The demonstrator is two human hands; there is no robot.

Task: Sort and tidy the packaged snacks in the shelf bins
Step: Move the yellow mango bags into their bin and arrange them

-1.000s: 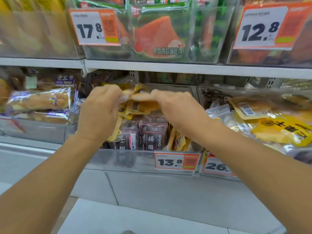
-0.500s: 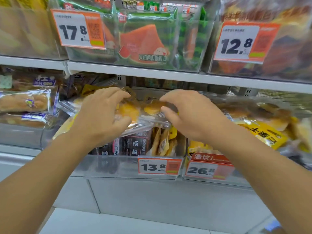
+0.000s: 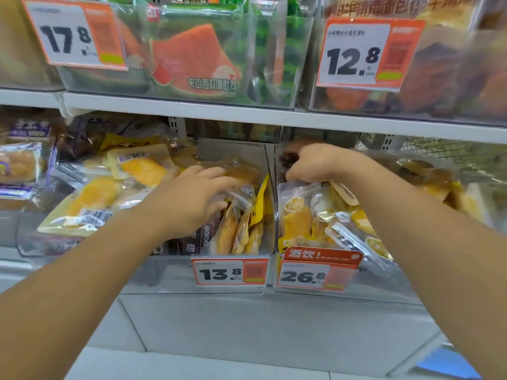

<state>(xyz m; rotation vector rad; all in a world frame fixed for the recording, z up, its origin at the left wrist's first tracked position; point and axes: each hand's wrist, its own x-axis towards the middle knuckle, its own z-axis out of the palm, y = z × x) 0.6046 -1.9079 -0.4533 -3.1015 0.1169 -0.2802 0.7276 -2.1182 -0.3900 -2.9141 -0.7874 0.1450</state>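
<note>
Price tags [image 3: 74, 34] – 17.8, 12.8, 13.8, 26.8 – on bins [image 3: 192, 278]

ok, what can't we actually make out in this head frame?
- Left hand fingertips: tucked among the packets in the 13.8 bin.
- Right hand: what it grips is hidden by its own curled fingers.
- 17.8 tag: small print motion-blurred.
- Top bins: cut by the upper edge.

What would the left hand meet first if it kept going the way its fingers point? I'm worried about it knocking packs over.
Likely nothing new: the left hand already lies on a clear snack pack. Past that, the bin's divider wall comes next, though depth is unclear.
</note>
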